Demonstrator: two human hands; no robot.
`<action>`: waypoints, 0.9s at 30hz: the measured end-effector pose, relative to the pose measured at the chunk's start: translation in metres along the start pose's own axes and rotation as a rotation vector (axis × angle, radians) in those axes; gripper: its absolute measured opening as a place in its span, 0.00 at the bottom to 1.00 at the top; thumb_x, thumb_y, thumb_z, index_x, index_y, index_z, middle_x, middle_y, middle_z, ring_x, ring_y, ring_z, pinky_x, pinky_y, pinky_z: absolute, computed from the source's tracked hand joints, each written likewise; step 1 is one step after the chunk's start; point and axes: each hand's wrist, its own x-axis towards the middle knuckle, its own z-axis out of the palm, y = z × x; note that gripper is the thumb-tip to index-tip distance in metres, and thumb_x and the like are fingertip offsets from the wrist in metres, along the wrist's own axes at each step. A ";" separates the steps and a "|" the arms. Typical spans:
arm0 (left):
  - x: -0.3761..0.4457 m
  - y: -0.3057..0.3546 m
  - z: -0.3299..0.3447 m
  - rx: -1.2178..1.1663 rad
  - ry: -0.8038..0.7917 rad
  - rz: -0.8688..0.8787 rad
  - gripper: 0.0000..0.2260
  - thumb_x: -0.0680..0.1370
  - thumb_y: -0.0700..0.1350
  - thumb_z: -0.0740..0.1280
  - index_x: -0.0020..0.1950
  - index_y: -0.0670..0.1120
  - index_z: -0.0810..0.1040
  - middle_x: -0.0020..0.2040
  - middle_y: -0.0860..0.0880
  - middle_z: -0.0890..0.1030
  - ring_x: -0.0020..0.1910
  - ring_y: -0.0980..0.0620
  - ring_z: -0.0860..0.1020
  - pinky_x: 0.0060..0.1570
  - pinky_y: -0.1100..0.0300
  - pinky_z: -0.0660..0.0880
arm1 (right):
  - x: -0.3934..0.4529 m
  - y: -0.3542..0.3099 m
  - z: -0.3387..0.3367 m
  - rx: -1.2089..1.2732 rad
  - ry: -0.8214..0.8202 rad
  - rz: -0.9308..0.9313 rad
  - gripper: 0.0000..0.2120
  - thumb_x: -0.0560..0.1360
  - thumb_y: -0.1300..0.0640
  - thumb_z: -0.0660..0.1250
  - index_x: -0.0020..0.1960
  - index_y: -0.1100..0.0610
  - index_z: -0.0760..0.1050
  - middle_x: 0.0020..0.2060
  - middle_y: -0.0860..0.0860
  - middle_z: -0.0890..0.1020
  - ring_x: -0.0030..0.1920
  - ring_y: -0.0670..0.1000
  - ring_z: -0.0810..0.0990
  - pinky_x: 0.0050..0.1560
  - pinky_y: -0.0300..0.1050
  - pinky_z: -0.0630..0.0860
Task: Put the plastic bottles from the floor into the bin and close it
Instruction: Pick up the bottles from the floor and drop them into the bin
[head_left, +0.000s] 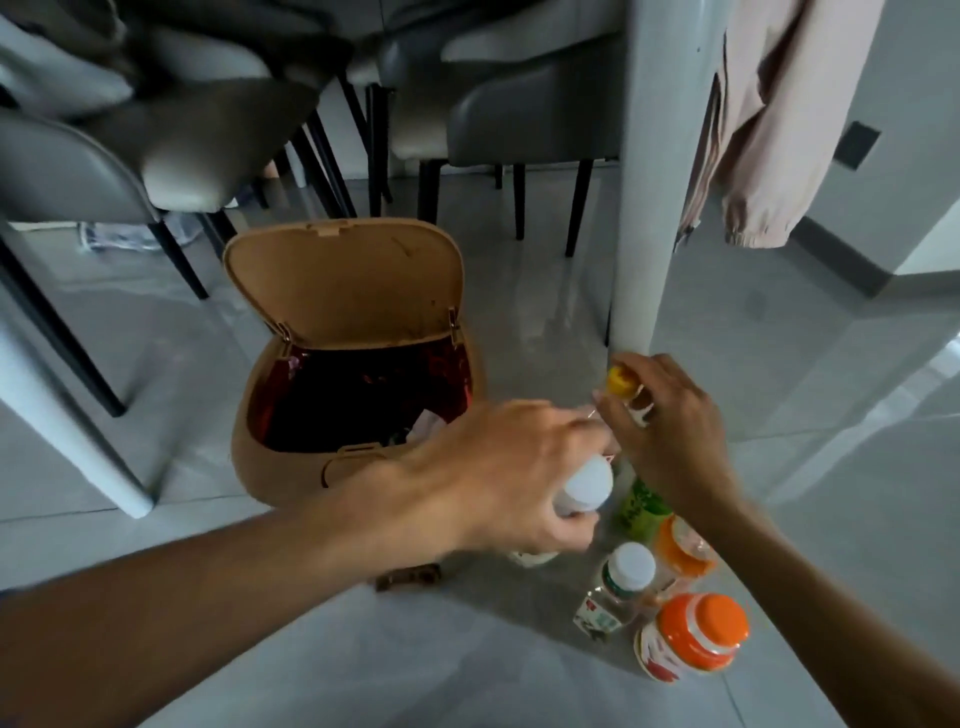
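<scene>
The tan bin (358, 415) was the anchor here, sitting on the grey floor (779, 364) with its hinged lid (345, 283) flipped fully up and a dark red liner showing inside. Behind the bin stood grey chairs (519, 119), and off to its right a white bench leg (654, 182).

Right of the bin, near its front corner, the plastic bottles clustered upright on the floor. The left hand (514, 478) was curled around a white-capped bottle (587, 486), fingers wrapped on its neck. The right hand (670, 431) had its fingers closed loosely on the upper part of a yellow-capped bottle (621, 382); couldn't tell how firm that grip was.

Further from the bin stood a green-labelled bottle (641, 506), an orange-labelled one (683, 545), a small clear one with a white cap (626, 571), and a squat orange-lidded jar (696, 636).

They looked empty, so probably light and a bit crushable, with slick sides. I'd grab just under the cap.
</scene>
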 end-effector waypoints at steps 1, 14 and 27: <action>-0.001 0.001 -0.030 -0.010 0.054 -0.012 0.14 0.71 0.56 0.72 0.46 0.52 0.70 0.41 0.56 0.75 0.39 0.55 0.73 0.38 0.57 0.72 | 0.007 -0.012 -0.013 0.032 0.083 -0.028 0.18 0.76 0.48 0.68 0.61 0.56 0.75 0.47 0.51 0.77 0.40 0.49 0.76 0.40 0.37 0.71; -0.044 -0.091 -0.160 0.201 0.100 -0.323 0.14 0.67 0.59 0.73 0.46 0.52 0.81 0.41 0.56 0.79 0.43 0.52 0.79 0.42 0.54 0.75 | 0.074 -0.142 -0.013 0.227 0.199 -0.418 0.19 0.78 0.52 0.65 0.64 0.61 0.71 0.51 0.50 0.72 0.48 0.41 0.70 0.50 0.27 0.66; -0.083 -0.213 -0.014 0.129 -0.173 -0.505 0.14 0.73 0.47 0.72 0.58 0.49 0.80 0.61 0.49 0.80 0.62 0.45 0.77 0.64 0.46 0.69 | 0.099 -0.137 0.107 -0.321 -0.508 -0.245 0.10 0.74 0.53 0.67 0.54 0.54 0.73 0.51 0.56 0.80 0.55 0.59 0.76 0.51 0.51 0.73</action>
